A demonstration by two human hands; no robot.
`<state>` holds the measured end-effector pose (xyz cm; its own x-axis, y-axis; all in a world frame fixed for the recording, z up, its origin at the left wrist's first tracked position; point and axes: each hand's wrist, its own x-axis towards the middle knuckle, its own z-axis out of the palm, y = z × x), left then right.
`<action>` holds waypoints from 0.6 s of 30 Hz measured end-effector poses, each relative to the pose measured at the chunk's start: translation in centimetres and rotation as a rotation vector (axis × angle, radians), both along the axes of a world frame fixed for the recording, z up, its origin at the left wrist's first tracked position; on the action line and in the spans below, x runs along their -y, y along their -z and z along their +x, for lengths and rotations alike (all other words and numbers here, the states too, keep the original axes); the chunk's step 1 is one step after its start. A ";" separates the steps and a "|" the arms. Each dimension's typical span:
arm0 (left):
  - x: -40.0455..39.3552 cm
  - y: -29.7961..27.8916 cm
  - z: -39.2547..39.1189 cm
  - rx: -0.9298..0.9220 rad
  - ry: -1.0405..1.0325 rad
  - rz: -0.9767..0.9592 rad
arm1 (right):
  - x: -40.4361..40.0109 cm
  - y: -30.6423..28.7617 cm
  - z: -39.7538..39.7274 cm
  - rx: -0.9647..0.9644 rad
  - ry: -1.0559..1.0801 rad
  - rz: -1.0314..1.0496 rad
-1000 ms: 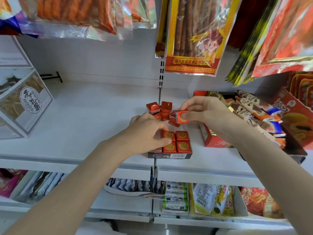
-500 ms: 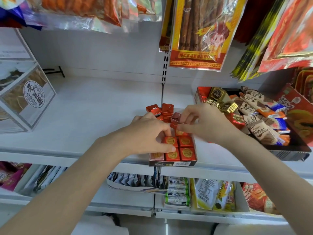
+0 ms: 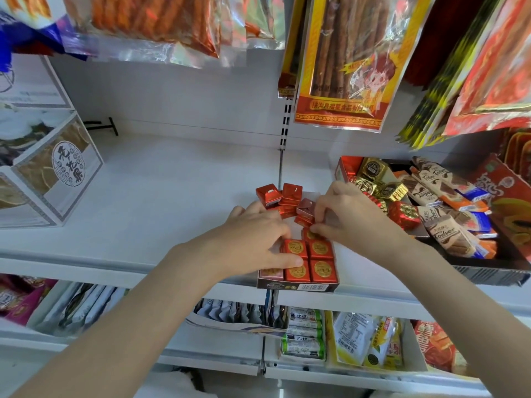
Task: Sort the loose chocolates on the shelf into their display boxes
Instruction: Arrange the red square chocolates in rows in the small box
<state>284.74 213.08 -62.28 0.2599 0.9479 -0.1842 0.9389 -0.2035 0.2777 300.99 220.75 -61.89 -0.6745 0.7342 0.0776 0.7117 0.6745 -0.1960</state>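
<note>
Head view: left hand (image 3: 253,242) presses flat, steadying the display box (image 3: 298,285). Right hand (image 3: 344,216) fingers pinch a red chocolate (image 3: 309,234), seating it in the row.

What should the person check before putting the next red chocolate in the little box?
1. Chocolate being placed is seated: cannot tell. The right hand pinches a red square at the back of the small display box, and its fingers hide how it sits.
2. Box held steady: ok. The left hand rests on it, thumb across the squares.
3. Placed squares lie flat, gold seals up: ok for the four in plain view.
4. Room left in the box: cannot tell, the hands cover the back rows.
5. More loose chocolates within reach: ok, a red pile sits just behind the box.
</note>
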 end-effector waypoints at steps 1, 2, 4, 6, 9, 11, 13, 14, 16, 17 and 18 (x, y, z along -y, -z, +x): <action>0.1 0.0 0.0 0.014 -0.002 0.005 | -0.2 -0.2 0.1 -0.037 0.009 0.005; 0.1 -0.2 -0.1 0.040 -0.013 0.013 | -0.4 -0.4 0.2 -0.085 0.027 0.017; 0.3 -0.6 -0.4 0.129 -0.058 0.044 | -0.7 -0.8 -0.1 -0.145 0.058 0.044; 0.5 -1.1 -1.2 0.215 -0.111 0.135 | -0.9 -0.3 -0.9 -0.117 0.039 0.054; 0.5 -1.3 -2.6 0.224 -0.173 0.216 | -1.0 0.3 -1.9 -0.083 0.010 0.042; 0.6 -1.2 -3.2 0.232 -0.184 0.185 | -1.0 -0.9 -1.8 -0.153 0.045 0.010; 0.8 -1.1 -3.5 0.246 -0.175 0.138 | -0.4 -2.4 -1.4 -0.285 0.091 -0.133; 0.8 -0.9 -3.6 0.248 -0.166 0.119 | 0.0 -2.9 -1.5 -0.377 0.092 -0.270; 0.8 -0.7 -3.6 0.248 -0.154 0.088 | 1.0 -2.8 -2.2 -0.457 0.030 -0.480; 0.8 -0.6 -3.5 0.249 -0.154 0.079 | 1.4 -2.4 -2.7 -0.435 -0.018 -0.512; 0.7 -0.5 -3.4 0.252 -0.157 0.078 | 1.5 -1.7 -3.1 -0.413 -0.064 -0.524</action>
<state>281.34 212.35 -61.80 0.1370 0.9889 -0.0574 0.8641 -0.0910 0.4950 297.86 219.23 -60.17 -0.7090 0.7050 -0.0171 0.4699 0.4542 -0.7569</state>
